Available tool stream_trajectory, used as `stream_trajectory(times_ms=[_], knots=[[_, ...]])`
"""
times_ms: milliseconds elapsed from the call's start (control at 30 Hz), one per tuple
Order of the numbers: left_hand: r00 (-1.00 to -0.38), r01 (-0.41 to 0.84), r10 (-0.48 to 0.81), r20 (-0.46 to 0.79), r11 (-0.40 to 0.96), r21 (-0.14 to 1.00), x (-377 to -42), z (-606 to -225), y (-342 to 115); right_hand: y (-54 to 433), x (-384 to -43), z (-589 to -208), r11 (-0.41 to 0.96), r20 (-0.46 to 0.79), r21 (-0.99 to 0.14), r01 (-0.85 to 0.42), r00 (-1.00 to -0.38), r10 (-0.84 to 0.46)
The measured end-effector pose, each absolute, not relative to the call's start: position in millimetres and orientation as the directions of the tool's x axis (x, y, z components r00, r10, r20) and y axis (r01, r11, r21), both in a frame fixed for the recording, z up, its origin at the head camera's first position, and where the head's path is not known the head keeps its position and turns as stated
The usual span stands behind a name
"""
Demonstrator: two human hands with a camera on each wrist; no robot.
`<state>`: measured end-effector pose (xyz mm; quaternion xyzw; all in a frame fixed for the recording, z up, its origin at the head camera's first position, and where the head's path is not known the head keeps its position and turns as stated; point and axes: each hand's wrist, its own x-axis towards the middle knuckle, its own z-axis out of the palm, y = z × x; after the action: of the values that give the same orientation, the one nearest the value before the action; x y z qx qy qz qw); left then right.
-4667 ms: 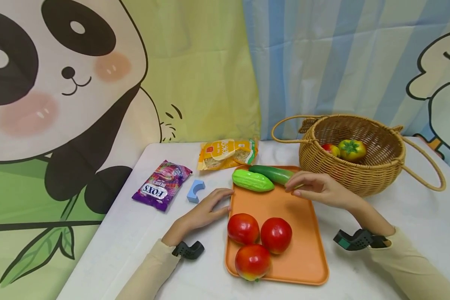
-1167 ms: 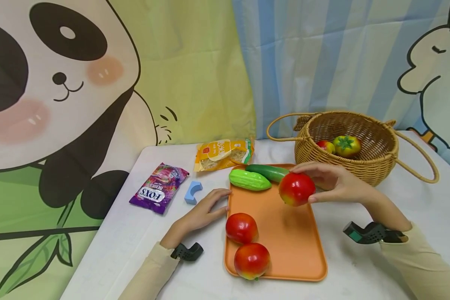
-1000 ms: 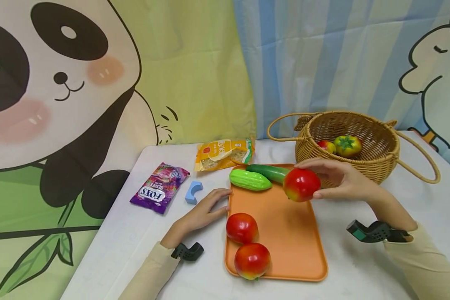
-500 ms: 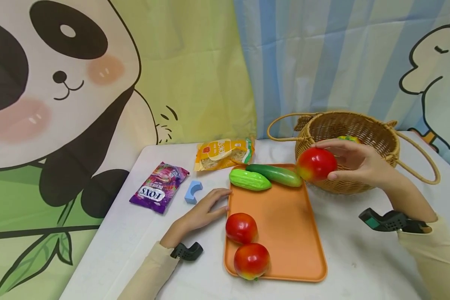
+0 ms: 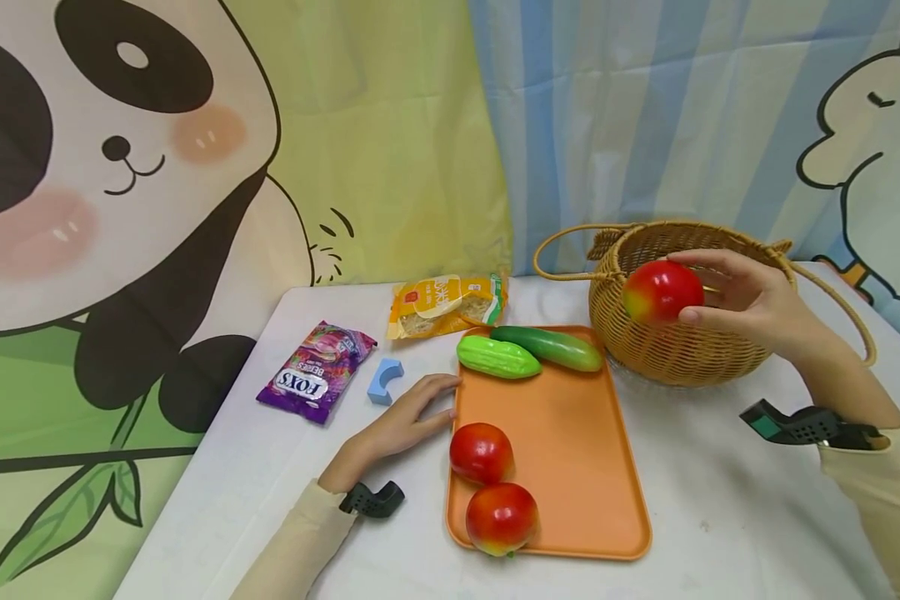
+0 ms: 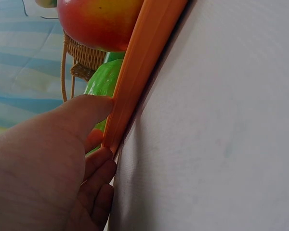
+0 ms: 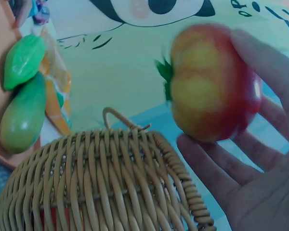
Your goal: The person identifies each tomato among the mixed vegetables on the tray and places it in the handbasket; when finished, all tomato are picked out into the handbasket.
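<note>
My right hand (image 5: 761,304) grips a red tomato (image 5: 662,293) between thumb and fingers. It is lifted in front of the rim of the wicker basket (image 5: 675,358); in the right wrist view the tomato's green leaves and yellow patches show. Resting at the left edge of the orange tray (image 5: 581,475), my left hand (image 5: 405,423) touches the rim with thumb and relaxed fingers. Two more tomatoes, one farther back (image 5: 482,452) and one nearer (image 5: 502,518), sit on the tray. My right hand and the held tomato hide the basket's contents in the head view.
At the tray's far end lie a light green bumpy gourd (image 5: 498,357) and a dark green cucumber (image 5: 551,347). Left of the tray are a blue arch block (image 5: 386,381) and a purple candy bag (image 5: 318,372). A yellow food bag (image 5: 447,306) lies behind.
My right hand has picked the third tomato off the tray and carried it right and upward to the basket. My left hand stays at the tray's edge.
</note>
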<state>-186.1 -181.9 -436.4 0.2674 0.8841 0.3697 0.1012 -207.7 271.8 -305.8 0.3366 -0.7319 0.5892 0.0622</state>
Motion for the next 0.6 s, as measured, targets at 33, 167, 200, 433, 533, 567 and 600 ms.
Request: stream_trajectory(times_ms=[33, 167, 200, 433, 533, 567, 600], knots=[[-0.837, 0.398, 0.547, 0.018, 0.585, 0.707, -186.0, -436.6, -181.9, 272.7, -207.9, -305.5, 0.106, 0.477, -0.826, -0.554, -0.787, -0.392], [-0.838, 0.395, 0.546, 0.015, 0.586, 0.708, -185.6, -436.3, -182.0, 276.0, -209.8, -303.6, 0.242, 0.431, -0.825, -0.511, -0.845, -0.315], [-0.838, 0.393, 0.545, 0.014, 0.586, 0.708, -185.4, -436.1, -182.1, 277.0, -210.6, -302.9, 0.271, 0.422, -0.821, -0.503, -0.853, -0.307], [-0.840, 0.384, 0.542, 0.000, 0.594, 0.707, -186.0, -436.2, -182.3, 283.9, -219.1, -299.1, 0.422, 0.324, -0.812, -0.403, -0.913, -0.247], [-0.841, 0.380, 0.541, -0.003, 0.594, 0.709, -186.2, -436.7, -182.3, 286.9, -223.5, -298.3, 0.445, 0.291, -0.818, -0.365, -0.929, -0.228], [-0.841, 0.379, 0.541, -0.003, 0.595, 0.709, -186.2, -436.8, -182.3, 287.6, -224.5, -297.8, 0.455, 0.282, -0.816, -0.355, -0.933, -0.223], [-0.842, 0.379, 0.540, -0.003, 0.594, 0.709, -186.2, -437.0, -182.3, 288.2, -225.7, -297.4, 0.464, 0.276, -0.814, -0.350, -0.936, -0.220]])
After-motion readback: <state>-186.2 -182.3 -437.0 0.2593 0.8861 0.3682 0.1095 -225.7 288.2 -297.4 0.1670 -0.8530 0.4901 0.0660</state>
